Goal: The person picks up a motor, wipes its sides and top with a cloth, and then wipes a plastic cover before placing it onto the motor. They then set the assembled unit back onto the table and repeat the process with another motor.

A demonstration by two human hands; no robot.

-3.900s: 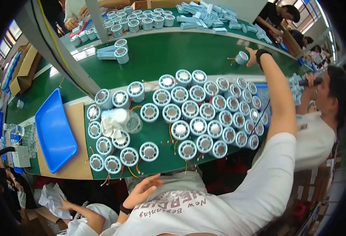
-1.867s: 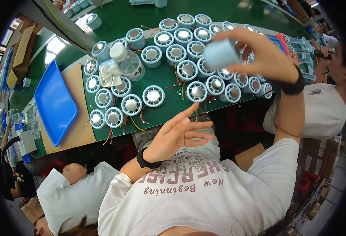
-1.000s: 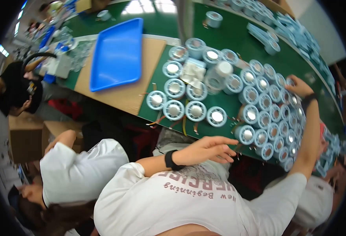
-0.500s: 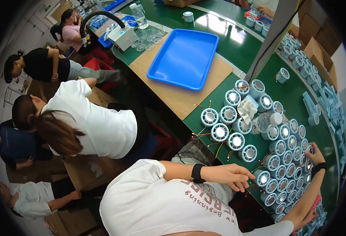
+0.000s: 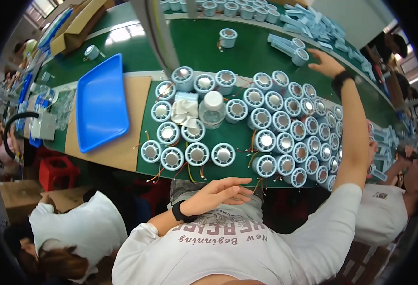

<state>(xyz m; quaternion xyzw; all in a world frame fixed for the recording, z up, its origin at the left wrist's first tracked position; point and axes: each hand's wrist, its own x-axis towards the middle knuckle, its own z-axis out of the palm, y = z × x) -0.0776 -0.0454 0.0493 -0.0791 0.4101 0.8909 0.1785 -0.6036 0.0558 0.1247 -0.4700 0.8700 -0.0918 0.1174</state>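
My left hand (image 5: 221, 192) hovers by the table's near edge, fingers stretched out, holding nothing I can see. Just past its fingertips lie thin wires from the nearest round light-blue motor housings (image 5: 266, 165). Several such housings with silver discs on top stand packed together on the right half of the table. My right arm reaches over the right side of this group. Its hand (image 5: 327, 62) is open, fingers parted, close to a light-blue cylindrical part with a long handle (image 5: 300, 57). A similar handled part (image 5: 298, 43) lies right behind it.
A blue tray (image 5: 103, 104) rests on brown cardboard (image 5: 140, 123) at left. Among the housings stand a clear bottle (image 5: 212, 116) and a crumpled white cloth (image 5: 185, 111). A metal post (image 5: 154, 33) rises behind. Light-blue pieces (image 5: 313, 23) are heaped far right. Another person's hand (image 5: 373, 148) is at the right.
My view has swung to the right. My right hand has left the housings and reached farther out toward the handled parts. My left hand still hovers near the table edge.
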